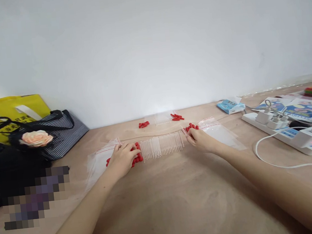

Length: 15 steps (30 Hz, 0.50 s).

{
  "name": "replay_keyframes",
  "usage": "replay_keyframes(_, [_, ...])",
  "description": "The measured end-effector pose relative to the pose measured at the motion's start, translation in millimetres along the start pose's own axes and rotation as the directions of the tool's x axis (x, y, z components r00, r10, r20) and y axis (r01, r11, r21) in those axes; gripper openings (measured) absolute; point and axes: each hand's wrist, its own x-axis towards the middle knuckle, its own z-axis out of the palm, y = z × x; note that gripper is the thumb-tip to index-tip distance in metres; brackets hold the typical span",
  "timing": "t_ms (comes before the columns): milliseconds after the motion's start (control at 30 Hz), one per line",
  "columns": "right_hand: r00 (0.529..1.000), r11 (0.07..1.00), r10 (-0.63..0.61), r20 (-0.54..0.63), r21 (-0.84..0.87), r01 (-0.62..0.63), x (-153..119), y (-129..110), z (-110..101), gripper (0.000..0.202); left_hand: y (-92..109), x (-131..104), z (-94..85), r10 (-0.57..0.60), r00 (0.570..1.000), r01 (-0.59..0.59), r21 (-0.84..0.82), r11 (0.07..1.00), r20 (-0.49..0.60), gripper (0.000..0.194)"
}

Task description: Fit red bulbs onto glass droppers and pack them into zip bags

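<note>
My left hand point(124, 158) rests over a pile of small red pieces point(139, 153), its fingers curled in and their tips partly hidden. To its right lies a row of thin clear sticks point(159, 146), side by side on the table. At the right end of that row, my right hand point(199, 139) is closed in a pinch; what it grips is too small to make out. Beside its fingertips are more red pieces point(192, 126) and a few pale thin strips point(184, 130). Clear zip bags with red lines lie outside both hands, a left stack point(97, 160) and a right stack point(222, 136).
Near the wall, a clear bag point(161, 118) lies between two small red heaps. On the right are a tissue pack point(230, 106), a power strip point(280, 132) with white cables, and printed sheets point(291, 108). A striped bag point(68, 135) and yellow bag point(36, 103) stand left.
</note>
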Motion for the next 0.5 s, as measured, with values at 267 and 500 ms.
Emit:
replay_keyframes(267, [0.942,0.928,-0.333,0.026,0.187,0.323,-40,-6,7,0.008,13,4,-2.2,0.01,0.997,-0.015,0.069,0.997,0.079,0.032])
replay_keyframes(500, [0.883,0.885,-0.462,0.08,0.103,0.454,-52,-10,24,0.008,21,3,-11.6,-0.022,0.998,-0.003,-0.35,0.937,-0.066,0.025])
